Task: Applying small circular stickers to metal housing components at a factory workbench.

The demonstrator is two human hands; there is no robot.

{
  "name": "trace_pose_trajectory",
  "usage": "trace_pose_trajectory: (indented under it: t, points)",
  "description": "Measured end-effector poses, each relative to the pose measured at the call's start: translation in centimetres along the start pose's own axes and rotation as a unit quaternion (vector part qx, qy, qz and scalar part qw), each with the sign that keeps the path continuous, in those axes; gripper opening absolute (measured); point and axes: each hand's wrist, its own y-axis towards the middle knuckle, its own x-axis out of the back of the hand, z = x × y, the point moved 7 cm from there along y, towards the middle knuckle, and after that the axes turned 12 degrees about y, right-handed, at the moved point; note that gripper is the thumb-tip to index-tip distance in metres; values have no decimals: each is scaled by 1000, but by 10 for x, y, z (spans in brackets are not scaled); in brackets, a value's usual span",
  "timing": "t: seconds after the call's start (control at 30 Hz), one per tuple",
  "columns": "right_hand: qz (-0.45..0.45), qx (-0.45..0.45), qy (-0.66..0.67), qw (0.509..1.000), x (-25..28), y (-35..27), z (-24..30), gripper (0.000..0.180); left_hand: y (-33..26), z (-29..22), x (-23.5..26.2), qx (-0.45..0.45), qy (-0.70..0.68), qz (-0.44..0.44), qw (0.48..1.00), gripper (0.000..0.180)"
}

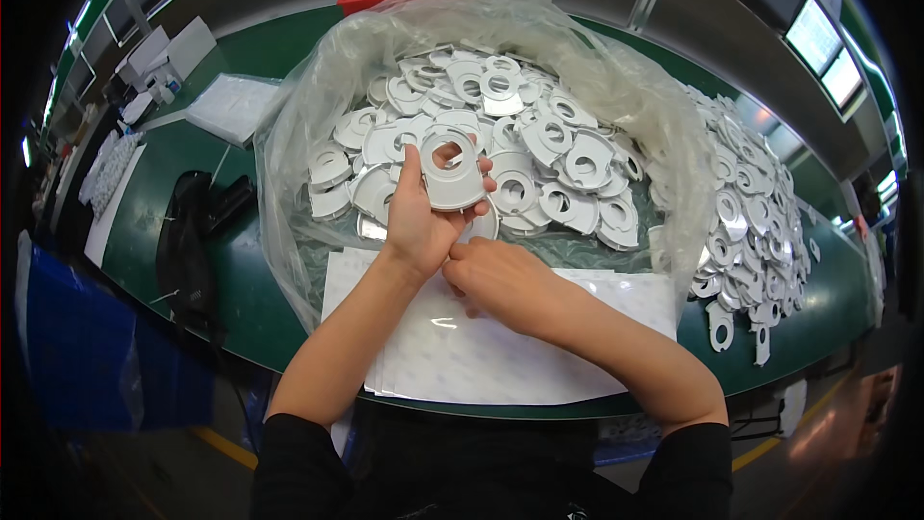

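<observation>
The left hand (pixel 421 215) grips a flat white ring-shaped part (pixel 453 170) between thumb and fingers, holding it up just above centre, towards twelve o'clock, over the clear plastic bag (pixel 318 87) heaped with like parts. The right hand (pixel 500 279), fingers curled and pinched, touches the left palm's base; whether it holds anything, I cannot tell. White backing sheets (pixel 539 347) lie beneath at six o'clock, loose parts (pixel 756 231) piled at three.
</observation>
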Motion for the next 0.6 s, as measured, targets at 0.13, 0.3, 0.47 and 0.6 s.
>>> trace_pose_trajectory:
  t: [0.13,0.3,0.47,0.6]
  points:
    - [-92,52,-45,993,-3,-16,9,13,-4,17,-11,27,-15,9,999,62]
    - [-121,96,-111,982,-17,-46,24,8,-8,64,-7,128,-44,6,991,62]
    - [25,122,150,981,11,-78,64,14,-6,61,-13,117,70,46,990,61]
    - [-144,152,392,896,57,-83,16,8,-15,54,-27,143,65,12,988,60]
